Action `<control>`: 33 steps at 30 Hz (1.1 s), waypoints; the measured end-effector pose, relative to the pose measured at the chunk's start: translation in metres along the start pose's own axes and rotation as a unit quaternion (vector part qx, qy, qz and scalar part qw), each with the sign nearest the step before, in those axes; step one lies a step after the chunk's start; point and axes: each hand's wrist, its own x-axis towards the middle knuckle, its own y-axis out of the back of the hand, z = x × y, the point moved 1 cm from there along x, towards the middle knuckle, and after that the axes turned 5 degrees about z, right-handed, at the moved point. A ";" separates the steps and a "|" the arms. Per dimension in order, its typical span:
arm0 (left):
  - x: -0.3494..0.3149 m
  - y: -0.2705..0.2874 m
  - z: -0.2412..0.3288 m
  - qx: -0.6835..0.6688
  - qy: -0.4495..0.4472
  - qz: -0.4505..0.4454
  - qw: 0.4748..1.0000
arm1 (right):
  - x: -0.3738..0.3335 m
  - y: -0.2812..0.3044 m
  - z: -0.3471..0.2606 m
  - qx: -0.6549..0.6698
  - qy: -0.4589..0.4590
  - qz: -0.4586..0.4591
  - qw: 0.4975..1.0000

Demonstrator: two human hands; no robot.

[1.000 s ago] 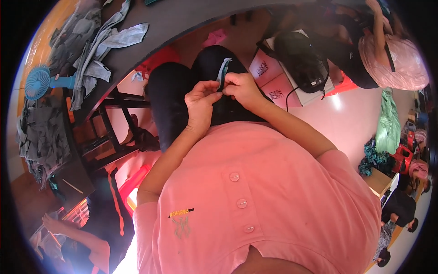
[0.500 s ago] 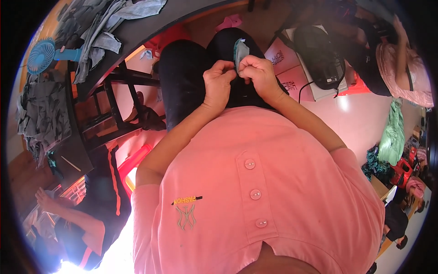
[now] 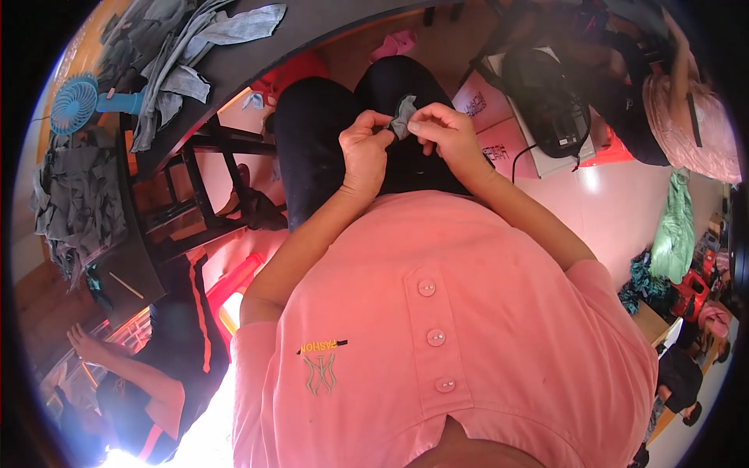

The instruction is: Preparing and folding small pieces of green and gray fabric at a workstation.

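A small grey-green piece of fabric (image 3: pixel 403 117) is stretched between my two hands, just above my dark-trousered lap. My left hand (image 3: pixel 365 150) pinches its left edge between thumb and curled fingers. On the other side, my right hand (image 3: pixel 448 134) grips the right edge with thumb and forefinger. The fabric looks crumpled, and the fingers cover part of it.
A dark table (image 3: pixel 257 48) at the upper left bears grey cloth strips (image 3: pixel 238 25) and a blue fan (image 3: pixel 76 104). Cut grey pieces (image 3: pixel 82 207) lie stacked at far left. A box (image 3: pixel 511 144) stands right of my knees. Co-workers sit on both sides.
The fabric has gone from standing up above my right fingers to being bunched between both hands. My right fingers have opened out a little, and the view has shifted slightly.
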 end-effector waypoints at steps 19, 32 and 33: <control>-0.007 -0.009 0.012 -0.001 -0.081 -0.004 0.997 | -0.002 0.011 0.002 -0.229 0.296 0.057 0.925; -0.009 -0.013 0.004 0.064 0.012 -0.046 0.997 | 0.001 0.017 0.012 -0.228 0.097 -0.028 0.968; -0.009 -0.014 0.004 0.063 0.011 -0.045 0.997 | 0.002 0.016 0.014 -0.240 0.119 -0.027 0.963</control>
